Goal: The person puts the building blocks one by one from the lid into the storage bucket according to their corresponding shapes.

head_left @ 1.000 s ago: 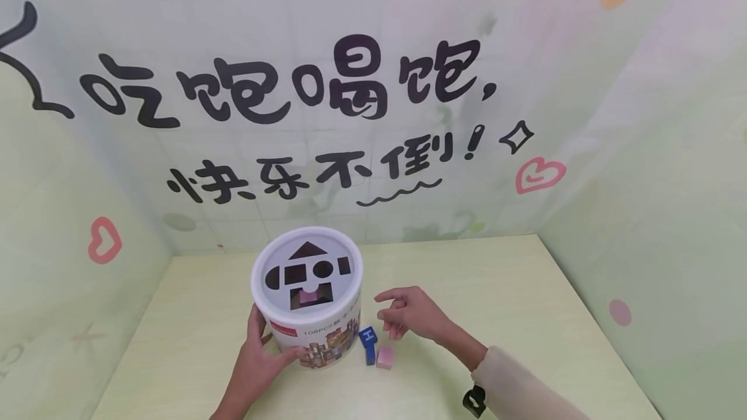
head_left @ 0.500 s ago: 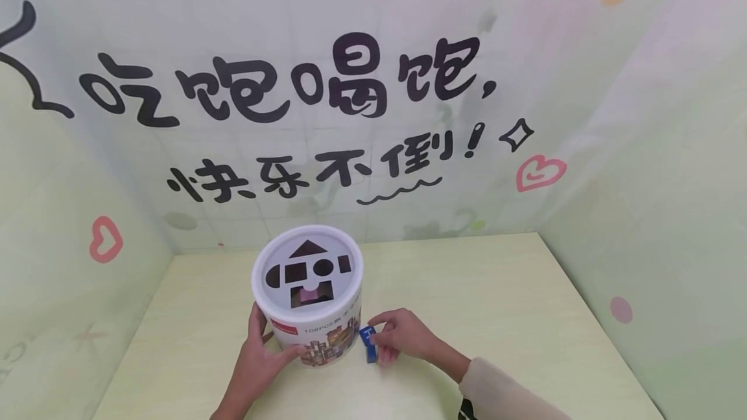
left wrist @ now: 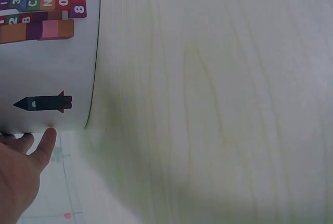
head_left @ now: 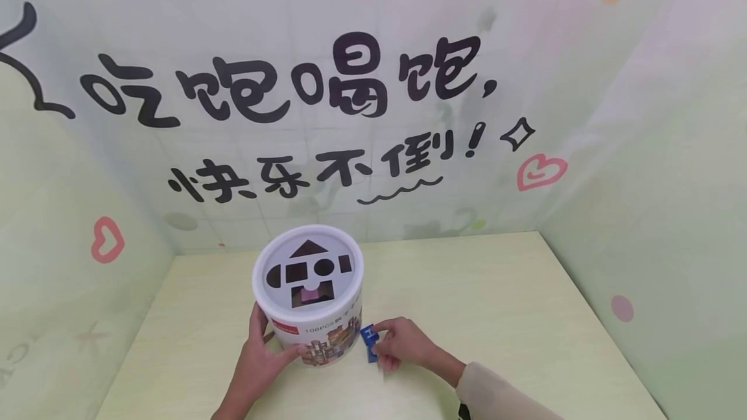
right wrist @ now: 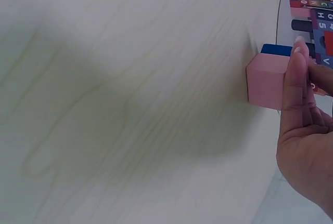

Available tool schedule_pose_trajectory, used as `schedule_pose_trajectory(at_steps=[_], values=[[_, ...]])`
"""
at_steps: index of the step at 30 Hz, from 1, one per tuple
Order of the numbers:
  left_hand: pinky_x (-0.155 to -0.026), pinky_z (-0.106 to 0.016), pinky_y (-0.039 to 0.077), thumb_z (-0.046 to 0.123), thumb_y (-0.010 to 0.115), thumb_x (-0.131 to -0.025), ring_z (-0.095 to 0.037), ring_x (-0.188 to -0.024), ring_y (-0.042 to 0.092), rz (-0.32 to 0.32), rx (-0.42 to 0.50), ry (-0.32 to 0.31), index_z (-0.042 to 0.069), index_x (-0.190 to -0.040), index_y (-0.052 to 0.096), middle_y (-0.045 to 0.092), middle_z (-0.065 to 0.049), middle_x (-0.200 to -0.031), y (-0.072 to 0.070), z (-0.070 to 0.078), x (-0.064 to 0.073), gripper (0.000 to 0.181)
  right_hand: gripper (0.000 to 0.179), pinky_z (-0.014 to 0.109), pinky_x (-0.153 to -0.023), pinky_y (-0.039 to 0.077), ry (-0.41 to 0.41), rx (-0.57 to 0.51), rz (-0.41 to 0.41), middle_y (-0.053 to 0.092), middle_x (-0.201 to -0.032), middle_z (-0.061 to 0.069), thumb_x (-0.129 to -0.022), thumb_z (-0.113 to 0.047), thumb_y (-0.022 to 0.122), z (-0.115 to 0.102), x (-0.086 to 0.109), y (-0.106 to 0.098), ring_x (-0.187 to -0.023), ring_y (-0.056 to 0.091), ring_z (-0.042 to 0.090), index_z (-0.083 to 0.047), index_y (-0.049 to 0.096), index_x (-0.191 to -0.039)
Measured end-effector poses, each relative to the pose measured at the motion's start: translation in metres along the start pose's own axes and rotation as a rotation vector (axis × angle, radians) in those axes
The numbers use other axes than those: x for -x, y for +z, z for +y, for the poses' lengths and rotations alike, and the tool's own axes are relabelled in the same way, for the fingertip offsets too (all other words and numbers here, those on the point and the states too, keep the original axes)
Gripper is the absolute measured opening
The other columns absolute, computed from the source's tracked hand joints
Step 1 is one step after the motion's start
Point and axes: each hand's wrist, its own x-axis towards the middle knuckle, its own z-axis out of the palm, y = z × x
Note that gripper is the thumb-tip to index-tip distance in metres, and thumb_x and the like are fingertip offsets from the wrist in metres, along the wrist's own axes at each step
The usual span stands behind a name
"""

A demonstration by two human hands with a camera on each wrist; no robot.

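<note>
A white round block bucket (head_left: 318,313) stands on the table, its lid cut with shaped holes; a pink block shows in the lowest hole. My left hand (head_left: 257,365) grips the bucket's left side, thumb in front and fingers round the back. Just right of the bucket lie two blue blocks, one lettered H (head_left: 367,333). My right hand (head_left: 405,343) is at them, index finger and thumb pinching the lettered block. A pink cube (right wrist: 266,81) sits right by the right thumb in the right wrist view; in the head view the hand hides it.
The pale wood-grain table (head_left: 496,310) reaches back to a printed wall (head_left: 350,212) with large black lettering. Side walls (head_left: 642,264) stand to the left and right.
My right hand has come down and left onto the blocks, covering the pink cube, and its fingers have closed at the lettered blue block. The left hand and bucket stay put.
</note>
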Motion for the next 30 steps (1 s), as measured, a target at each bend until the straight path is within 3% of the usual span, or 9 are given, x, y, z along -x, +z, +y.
schedule_pose_trajectory(at_steps=[6, 17, 22, 26, 30], values=[[-0.095, -0.049, 0.037, 0.025, 0.084, -0.062, -0.026, -0.131, 0.022, 0.003, -0.008, 0.004, 0.037, -0.144, 0.000, 0.018, -0.006, -0.148, 0.000, 0.000, 0.001, 0.118, 0.036, 0.031, -0.041, 0.051, 0.011, 0.011, -0.009, 0.061, -0.055, 0.007, -0.078, -0.006, 0.068, 0.001, -0.002, 0.005, -0.043, 0.058, 0.018, 0.004, 0.058, -0.112], [-0.095, -0.048, 0.037, 0.025, 0.084, -0.063, -0.025, -0.132, 0.022, 0.007, -0.011, 0.005, 0.037, -0.143, -0.001, 0.017, -0.005, -0.148, 0.000, 0.001, -0.001, 0.118, 0.048, 0.029, -0.038, 0.049, 0.034, 0.135, -0.026, 0.058, -0.049, 0.002, -0.072, 0.000, 0.069, -0.004, -0.003, 0.009, -0.039, 0.057, 0.016, 0.007, 0.056, -0.117], [-0.096, -0.049, 0.036, 0.024, 0.084, -0.064, -0.027, -0.132, 0.021, -0.004, -0.003, -0.016, 0.037, -0.143, -0.001, 0.016, -0.007, -0.148, -0.001, 0.005, 0.001, 0.117, 0.041, 0.027, -0.036, 0.048, 0.047, 0.185, 0.002, 0.056, -0.046, 0.000, -0.071, 0.003, 0.068, -0.008, -0.002, 0.014, -0.037, 0.055, 0.014, 0.007, 0.059, -0.111], [-0.096, -0.050, 0.035, 0.022, 0.083, -0.065, -0.029, -0.132, 0.020, -0.011, -0.001, -0.027, 0.032, -0.144, -0.001, 0.016, -0.012, -0.148, -0.002, 0.022, 0.004, 0.116, 0.035, 0.026, -0.036, 0.048, 0.060, 0.226, 0.014, 0.055, -0.044, 0.000, -0.071, 0.004, 0.066, -0.011, -0.001, 0.016, -0.036, 0.054, 0.013, 0.007, 0.062, -0.106], [-0.095, -0.049, 0.036, 0.025, 0.083, -0.064, -0.029, -0.131, 0.021, -0.001, -0.017, -0.020, 0.035, -0.143, -0.002, 0.016, -0.012, -0.148, -0.001, 0.016, 0.003, 0.117, 0.033, 0.024, -0.036, 0.047, 0.045, 0.276, 0.015, 0.054, -0.043, -0.003, -0.072, 0.002, 0.065, -0.011, -0.001, 0.016, -0.035, 0.054, 0.011, 0.006, 0.063, -0.105]])
